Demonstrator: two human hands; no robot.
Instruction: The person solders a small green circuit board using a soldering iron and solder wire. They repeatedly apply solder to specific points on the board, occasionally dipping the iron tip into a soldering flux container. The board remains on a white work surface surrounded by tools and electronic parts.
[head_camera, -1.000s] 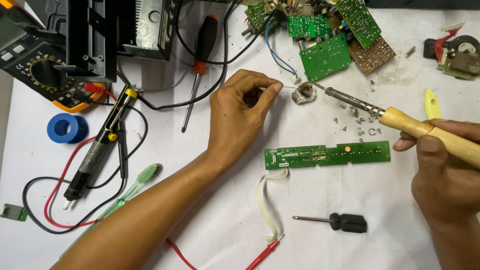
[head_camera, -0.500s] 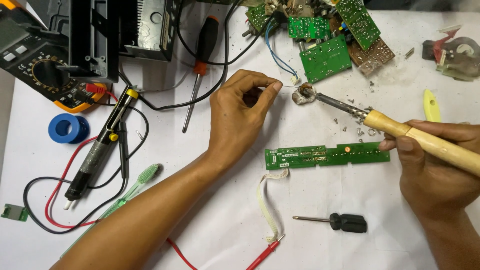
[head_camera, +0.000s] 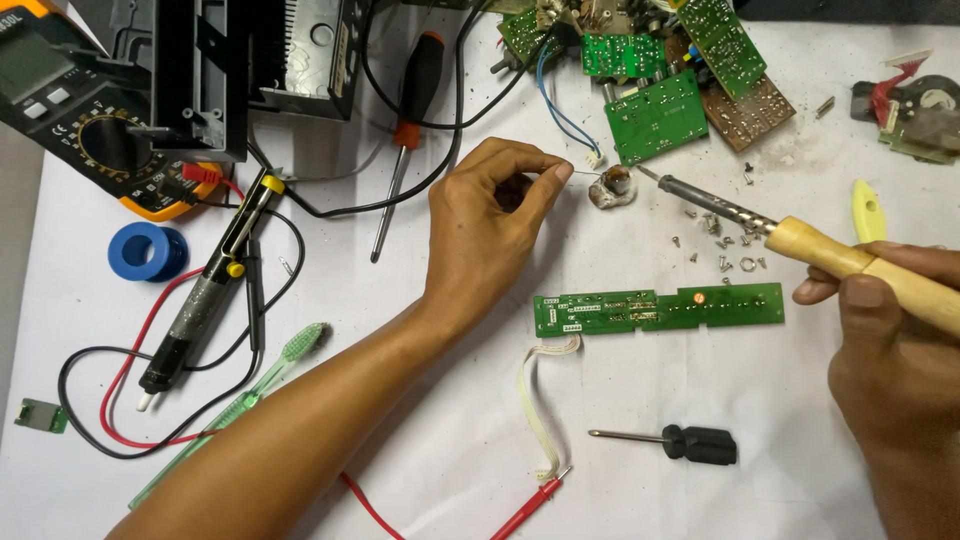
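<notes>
Since the earlier frame my right hand (head_camera: 890, 350) has drawn the soldering iron (head_camera: 800, 240) back a little; its metal tip now sits just beside the small lump of solder or flux (head_camera: 612, 187) instead of on it. Left hand (head_camera: 495, 225) barely shifted.

Left hand is pinched shut, thumb and forefinger closed on a thin wire end (head_camera: 580, 172) pointing at that lump; the wire is too fine to see clearly. Right hand is wrapped around the iron's wooden handle, grasping it firmly.

Iron lies low across the white table (head_camera: 450, 460), tip near the lump, handle over the scattered small screws (head_camera: 725, 245). Long green circuit board strip (head_camera: 660, 310) lies between my hands, untouched. Black screwdriver (head_camera: 665, 442) and white ribbon cable (head_camera: 535, 400) lie below it.

Handling, my guess: iron is light and rigid, metal shaft hot, so take it by the wood only. Wire is soft and springy, slips easily; pinch close to the end.
</notes>
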